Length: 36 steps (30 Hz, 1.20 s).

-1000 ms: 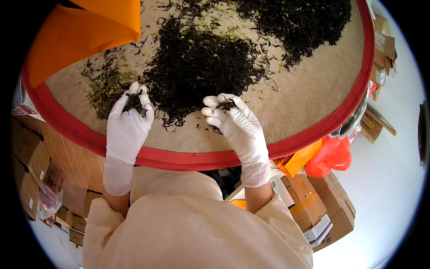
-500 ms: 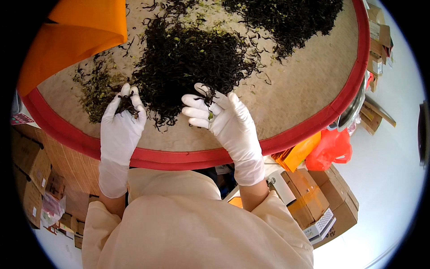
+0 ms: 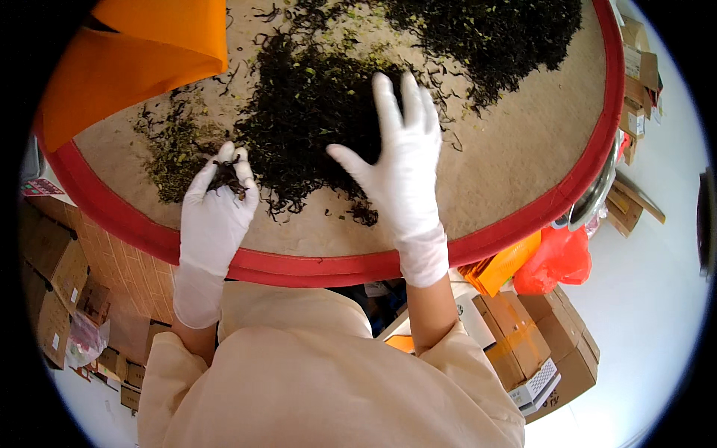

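My left hand (image 3: 215, 220), in a white glove, is closed with thumb and fingers curled around a small clump of dark dried tea leaves (image 3: 227, 178). It sits beside the smaller, yellow-green pile of tea bits (image 3: 175, 153). My right hand (image 3: 407, 168), also gloved, is spread open with its back up, over the right edge of the main dark tea pile (image 3: 306, 112); it holds nothing visible. A little loose clump (image 3: 364, 213) lies just below its thumb. Underneath everything is a round, tan tray (image 3: 515, 164) with a red cloth rim.
Another dark tea heap (image 3: 497, 48) lies at the far right of the tray. An orange cloth or bag (image 3: 138, 67) covers its left edge. Beyond the rim at right are orange packets (image 3: 500, 261), a red plastic bag (image 3: 553, 261) and cardboard boxes (image 3: 511, 332); more boxes (image 3: 56, 276) stand at left.
My right hand has turned palm down, opened and moved up over the pile; the leaves it held are gone from it. My left hand still pinches its clump. The whole view has shifted slightly.
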{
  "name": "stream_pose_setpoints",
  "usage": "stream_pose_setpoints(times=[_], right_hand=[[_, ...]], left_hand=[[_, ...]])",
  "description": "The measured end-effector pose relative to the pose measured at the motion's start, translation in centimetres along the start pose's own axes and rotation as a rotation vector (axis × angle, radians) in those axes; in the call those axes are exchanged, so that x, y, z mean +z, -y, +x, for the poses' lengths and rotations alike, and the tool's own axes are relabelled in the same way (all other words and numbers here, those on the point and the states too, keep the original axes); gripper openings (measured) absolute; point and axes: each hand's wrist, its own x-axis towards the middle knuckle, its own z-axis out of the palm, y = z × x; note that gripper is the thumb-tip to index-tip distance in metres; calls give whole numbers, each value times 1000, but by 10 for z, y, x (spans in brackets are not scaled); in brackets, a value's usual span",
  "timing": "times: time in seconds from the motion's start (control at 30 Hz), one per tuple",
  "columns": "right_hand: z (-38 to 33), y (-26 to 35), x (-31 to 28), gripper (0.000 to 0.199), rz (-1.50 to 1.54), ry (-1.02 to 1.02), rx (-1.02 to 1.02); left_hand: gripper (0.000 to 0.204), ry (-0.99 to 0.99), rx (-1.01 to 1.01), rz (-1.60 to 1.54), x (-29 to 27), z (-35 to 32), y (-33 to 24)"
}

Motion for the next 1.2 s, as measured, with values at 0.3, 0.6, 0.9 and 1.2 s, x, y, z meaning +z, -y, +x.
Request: stream_pose_setpoints(times=[0.3, 0.6, 0.9, 1.2], right_hand=[[73, 55, 56, 71, -34, 89, -384], [24, 24, -8, 15, 717, -62, -67], [-22, -15, -44, 26, 995, 36, 387], [-47, -33, -17, 36, 466, -190, 297]], left_hand=[[30, 63, -28, 16, -9, -3, -7], [31, 66, -22, -89, -11, -4, -9], [32, 106, -56, -47, -12, 1, -9], [30, 36, -25, -12, -7, -2, -6]])
